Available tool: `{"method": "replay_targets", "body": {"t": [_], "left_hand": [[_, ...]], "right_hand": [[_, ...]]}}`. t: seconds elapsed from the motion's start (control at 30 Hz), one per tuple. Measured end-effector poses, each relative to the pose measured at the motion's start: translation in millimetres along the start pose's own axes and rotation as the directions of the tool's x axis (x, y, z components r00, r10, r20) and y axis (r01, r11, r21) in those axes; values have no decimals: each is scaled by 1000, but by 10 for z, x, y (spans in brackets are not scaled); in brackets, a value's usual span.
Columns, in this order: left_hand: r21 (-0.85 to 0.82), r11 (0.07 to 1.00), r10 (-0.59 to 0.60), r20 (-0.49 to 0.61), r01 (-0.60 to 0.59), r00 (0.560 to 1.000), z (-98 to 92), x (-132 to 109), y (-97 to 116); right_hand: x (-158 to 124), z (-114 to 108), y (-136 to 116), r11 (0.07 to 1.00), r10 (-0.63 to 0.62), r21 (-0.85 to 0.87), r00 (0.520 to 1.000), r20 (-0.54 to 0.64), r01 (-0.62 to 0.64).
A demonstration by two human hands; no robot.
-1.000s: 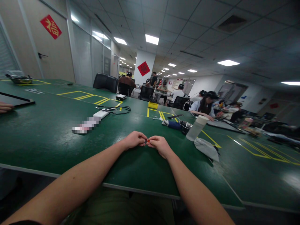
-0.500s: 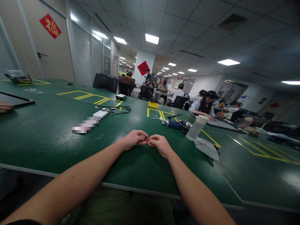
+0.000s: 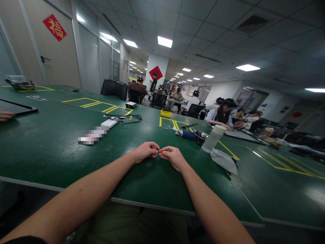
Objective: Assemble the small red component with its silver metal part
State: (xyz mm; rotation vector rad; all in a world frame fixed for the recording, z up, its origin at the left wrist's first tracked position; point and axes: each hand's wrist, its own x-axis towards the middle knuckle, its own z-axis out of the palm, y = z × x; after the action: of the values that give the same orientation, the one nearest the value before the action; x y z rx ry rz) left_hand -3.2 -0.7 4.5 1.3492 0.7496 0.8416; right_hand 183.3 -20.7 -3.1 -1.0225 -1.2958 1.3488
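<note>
The orange piece (image 3: pixel 160 151) (small, partly hidden) sits between the hands over the green table (image 3: pixel 63 157). More orange shows than half a second earlier, suggesting continued handling. The right hand (image 3: pixel 173 157) pinches it; the left hand (image 3: pixel 145 151) curls alongside, its grip impossible to tell.

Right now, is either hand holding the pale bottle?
No, the pale bottle stands apart from the left hand and the right hand.

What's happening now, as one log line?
left hand: pinching tiny dark part | right hand: pinching tiny orange part | joined: too small to tell | near right hand: bottle, grey pouch
</note>
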Motion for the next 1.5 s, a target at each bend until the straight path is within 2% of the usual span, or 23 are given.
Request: {"method": "replay_targets", "body": {"t": [0.17,0.37,0.77,1.03,1.3,1.5], "left_hand": [[-42,999,5,-9,-6,1000,-8,20,-31],[-69,997,-37,35,39,999,-1,14,-34],[23,1000,8,28,-9,1000,-6,-5,-27],[26,999,-25,18,24,1000,9,3,-27],[49,998,-41,34,39,999,-15,17,-46],[84,995,49,20,-50,999,-10,-2,-28]], "right_hand": [[-10,4,-4,1000,8,-20,1000,18,-7],[6,-1,9,1000,21,10,1000,1,-21],[-12,-2,-8,999,27,27,999,42,-28],[-2,-10,16,1000,15,-16,1000,10,-15],[10,-20,12,998,43,35,999,21,-44],[21,-32,14,999,35,39,999,19,-36]]}}
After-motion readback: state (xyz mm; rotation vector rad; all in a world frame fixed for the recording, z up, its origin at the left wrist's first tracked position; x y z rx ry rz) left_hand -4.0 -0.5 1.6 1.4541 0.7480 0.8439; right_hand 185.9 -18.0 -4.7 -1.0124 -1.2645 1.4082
